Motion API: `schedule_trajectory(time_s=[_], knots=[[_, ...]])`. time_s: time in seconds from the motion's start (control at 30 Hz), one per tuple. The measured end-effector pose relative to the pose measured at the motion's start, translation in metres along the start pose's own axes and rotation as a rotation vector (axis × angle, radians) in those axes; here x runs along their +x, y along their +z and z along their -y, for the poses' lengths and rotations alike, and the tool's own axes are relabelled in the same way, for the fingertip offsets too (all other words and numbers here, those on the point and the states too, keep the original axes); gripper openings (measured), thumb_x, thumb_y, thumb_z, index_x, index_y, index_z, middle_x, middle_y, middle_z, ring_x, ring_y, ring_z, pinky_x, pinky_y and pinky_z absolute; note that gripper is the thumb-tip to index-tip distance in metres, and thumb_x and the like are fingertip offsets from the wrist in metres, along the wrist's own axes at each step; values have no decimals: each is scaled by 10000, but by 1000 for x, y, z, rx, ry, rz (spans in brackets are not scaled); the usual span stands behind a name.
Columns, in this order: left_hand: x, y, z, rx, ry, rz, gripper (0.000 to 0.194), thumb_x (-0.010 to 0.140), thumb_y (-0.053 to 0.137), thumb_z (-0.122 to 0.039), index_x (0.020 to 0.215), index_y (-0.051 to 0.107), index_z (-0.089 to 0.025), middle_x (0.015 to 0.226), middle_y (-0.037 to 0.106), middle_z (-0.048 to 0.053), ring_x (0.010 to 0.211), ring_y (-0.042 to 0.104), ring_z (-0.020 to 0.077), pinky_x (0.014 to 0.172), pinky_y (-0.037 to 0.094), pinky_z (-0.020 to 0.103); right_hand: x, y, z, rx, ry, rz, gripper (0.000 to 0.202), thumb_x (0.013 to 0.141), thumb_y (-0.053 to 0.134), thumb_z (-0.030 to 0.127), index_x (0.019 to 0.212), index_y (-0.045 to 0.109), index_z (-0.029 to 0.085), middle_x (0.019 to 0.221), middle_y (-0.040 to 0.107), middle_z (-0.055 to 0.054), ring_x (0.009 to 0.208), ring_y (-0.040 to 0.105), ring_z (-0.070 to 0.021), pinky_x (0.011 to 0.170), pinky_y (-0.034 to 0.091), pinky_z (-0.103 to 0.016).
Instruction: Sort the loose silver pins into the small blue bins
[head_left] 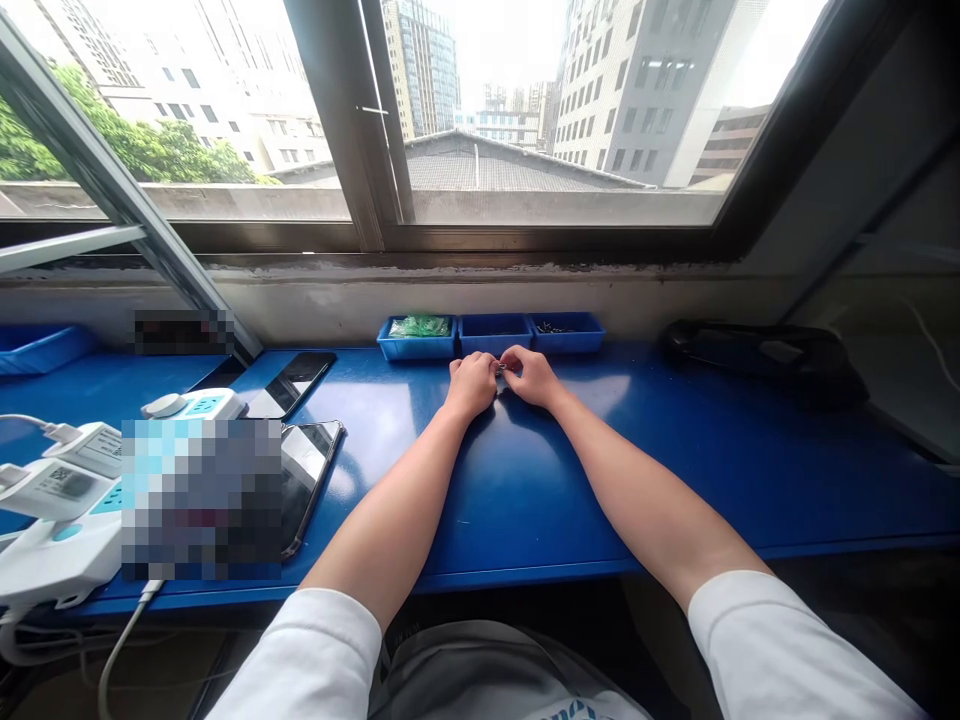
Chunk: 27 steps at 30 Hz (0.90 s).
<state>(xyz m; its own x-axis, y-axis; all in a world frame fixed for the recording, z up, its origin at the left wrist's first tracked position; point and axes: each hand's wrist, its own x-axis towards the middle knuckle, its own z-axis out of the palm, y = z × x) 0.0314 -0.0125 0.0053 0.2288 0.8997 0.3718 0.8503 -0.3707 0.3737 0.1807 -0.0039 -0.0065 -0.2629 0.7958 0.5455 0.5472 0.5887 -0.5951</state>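
Both hands meet over the blue table (525, 480), just in front of a row of three blue bins. My left hand (472, 384) is closed, its fingertips pinching at a tiny metallic piece (501, 369). From the other side my right hand (531, 377) pinches at the same piece, fingers curled. The piece is too small to identify. Green-tinted plastic bags lie in the left bin (418, 347). The middle bin (495, 326) shows no contents in its visible part, and small dark metal parts lie in the right bin (568, 342).
Two phones, one farther back (292, 384) and one nearer (313, 470), lie left of my arms. A white power strip (82, 540) with plugs and cables fills the left edge. A black bag (765, 360) rests at the right, and a blue tray (45, 348) far left.
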Motion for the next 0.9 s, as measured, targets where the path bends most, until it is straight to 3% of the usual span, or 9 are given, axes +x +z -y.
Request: schedule_trajectory(time_s=[0.3,0.43,0.53,0.7,0.9], knots=[[-1,-1,-1,-11,-11,-6,320,946,284,-312,990,593,-242,1097,617,50,1081,532,201,946,338,381,2,-7,5,265,141,-64,153,671,593,311,741,613,177,731,636,-14,687,562,-154,661,468,-290],[0,0,0,2,-87,-21,296,929,343,-352,1087,560,-228,1162,587,80,1135,504,221,979,333,393,3,-6,-1,79,135,-176,203,704,555,293,857,633,183,816,659,-31,756,577,-177,730,483,-317],[1,2,1,24,-110,-11,290,914,376,-341,1110,549,-215,1184,572,94,1150,496,234,986,338,403,4,-4,-6,-139,78,-219,334,721,528,260,1025,628,165,1006,659,-74,940,560,-219,869,457,-359],[1,5,2,33,-106,-24,299,889,405,-327,1114,550,-195,1179,566,110,1140,500,255,982,361,416,4,-1,-7,-401,138,-126,612,723,548,276,1319,474,159,1345,498,-93,1147,424,-310,960,379,-468],[1,6,3,47,-108,9,297,885,409,-319,1125,544,-208,1200,555,108,1159,492,254,1000,358,403,3,-1,-3,-490,196,-36,688,733,541,284,1396,383,188,1460,372,-57,1121,375,-322,944,370,-497]])
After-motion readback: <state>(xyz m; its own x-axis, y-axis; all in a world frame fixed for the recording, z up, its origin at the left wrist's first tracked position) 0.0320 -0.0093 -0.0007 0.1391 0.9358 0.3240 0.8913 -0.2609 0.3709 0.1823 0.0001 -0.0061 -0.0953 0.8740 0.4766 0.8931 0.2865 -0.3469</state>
